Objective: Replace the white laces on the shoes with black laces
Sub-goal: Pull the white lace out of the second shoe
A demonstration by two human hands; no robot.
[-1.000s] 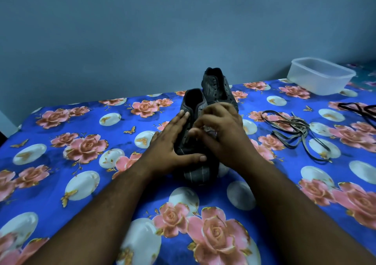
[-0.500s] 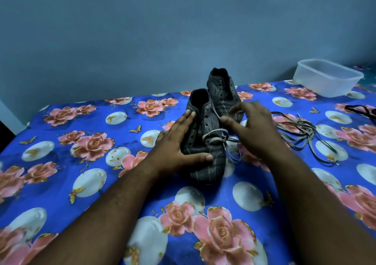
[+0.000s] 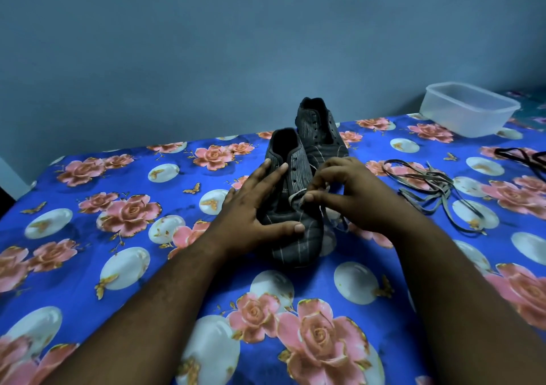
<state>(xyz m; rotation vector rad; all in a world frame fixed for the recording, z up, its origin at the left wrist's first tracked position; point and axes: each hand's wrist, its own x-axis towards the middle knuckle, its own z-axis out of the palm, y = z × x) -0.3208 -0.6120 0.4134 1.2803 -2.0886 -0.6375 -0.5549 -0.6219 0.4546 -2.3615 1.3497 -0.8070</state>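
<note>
- I have the near shoe (image 3: 295, 225) in the middle of the bed (image 3: 88, 266), its long axis running away from me, toe toward the near edge and heel opening toward the far edge.
- My left hand (image 3: 251, 210) lies flat against the shoe's left flank, fingers straight and spread, thumb across the toe cap; it steadies and holds nothing.
- My right hand (image 3: 348, 195) sits just right of the eyelets, thumb and forefinger pinching the white lace (image 3: 298, 197) where it crosses the lowest holes.
- The lace lies directly under those fingertips, so I judge the coming pull goes up and toward the right edge; the right hand is the nearer one for it.
- The second shoe (image 3: 319, 136) stands just behind, touching the first, its eyelets already bare.
- A removed pale lace (image 3: 428, 189) lies loose toward the right edge; the black laces (image 3: 523, 155) are cut off at that edge.
- A plastic tub (image 3: 469, 109) sits at the far right corner.
- My right hand hides how much lace remains threaded; its tail below my palm is hard to make out.
</note>
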